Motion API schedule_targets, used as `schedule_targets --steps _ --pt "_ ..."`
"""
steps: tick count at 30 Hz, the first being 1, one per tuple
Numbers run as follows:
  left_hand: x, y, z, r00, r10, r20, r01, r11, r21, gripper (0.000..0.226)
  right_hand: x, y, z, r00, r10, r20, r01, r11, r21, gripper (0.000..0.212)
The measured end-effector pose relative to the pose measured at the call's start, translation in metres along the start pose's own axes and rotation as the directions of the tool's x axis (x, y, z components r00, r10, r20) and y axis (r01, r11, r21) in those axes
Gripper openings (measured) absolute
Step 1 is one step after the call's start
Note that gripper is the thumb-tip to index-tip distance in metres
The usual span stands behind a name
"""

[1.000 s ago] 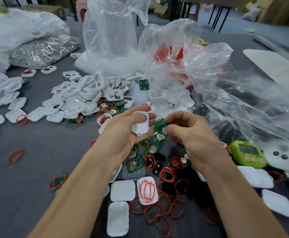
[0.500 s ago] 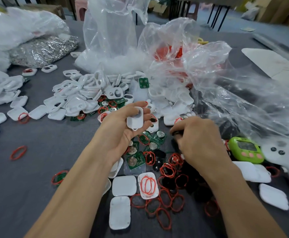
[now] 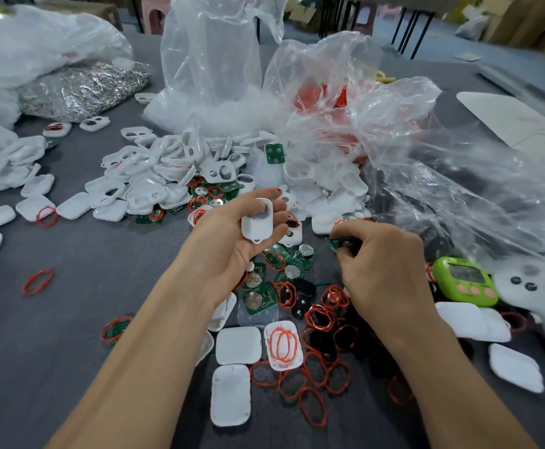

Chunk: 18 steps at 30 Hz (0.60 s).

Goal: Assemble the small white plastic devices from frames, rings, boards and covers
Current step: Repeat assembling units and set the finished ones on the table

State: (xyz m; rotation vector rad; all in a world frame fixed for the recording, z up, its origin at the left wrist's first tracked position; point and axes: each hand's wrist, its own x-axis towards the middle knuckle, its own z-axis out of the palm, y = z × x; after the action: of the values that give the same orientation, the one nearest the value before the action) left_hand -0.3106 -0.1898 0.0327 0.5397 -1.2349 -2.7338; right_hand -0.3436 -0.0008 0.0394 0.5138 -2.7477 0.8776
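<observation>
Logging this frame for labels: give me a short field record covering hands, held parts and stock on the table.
left hand: palm up, grips a white frame
right hand: fingers curled, pinches a green board, mostly hidden
below hands: loose boards with round silver cells
near edge: red rings, flat white covers
far side: frame pile, clear plastic bags
right: green gadget
surface: grey table

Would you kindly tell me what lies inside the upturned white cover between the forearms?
Overlapping red rings lie inside the white cover, on its white floor. Anything beneath the cover is hidden.
</observation>
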Motion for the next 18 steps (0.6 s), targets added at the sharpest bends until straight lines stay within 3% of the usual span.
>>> schedule_targets --steps 3,8,18 --pt "-0.001 -0.001 0.003 1.000 0.001 -0.004 -0.001 1.000 -0.003 0.025 -0.001 -0.004 -0.001 1.000 -0.018 0.006 0.019 0.992 -0.125 0.026" --pt "-0.004 0.000 0.004 1.000 0.004 0.005 -0.004 1.000 0.009 0.027 0.000 -0.014 -0.003 0.974 0.012 0.228 0.060 0.950 -0.305 0.030" --pt "-0.004 0.000 0.005 1.000 -0.008 0.004 0.008 1.000 -0.015 0.030 -0.003 -0.018 -0.021 0.902 0.102 0.420 0.075 0.920 -0.384 0.044"
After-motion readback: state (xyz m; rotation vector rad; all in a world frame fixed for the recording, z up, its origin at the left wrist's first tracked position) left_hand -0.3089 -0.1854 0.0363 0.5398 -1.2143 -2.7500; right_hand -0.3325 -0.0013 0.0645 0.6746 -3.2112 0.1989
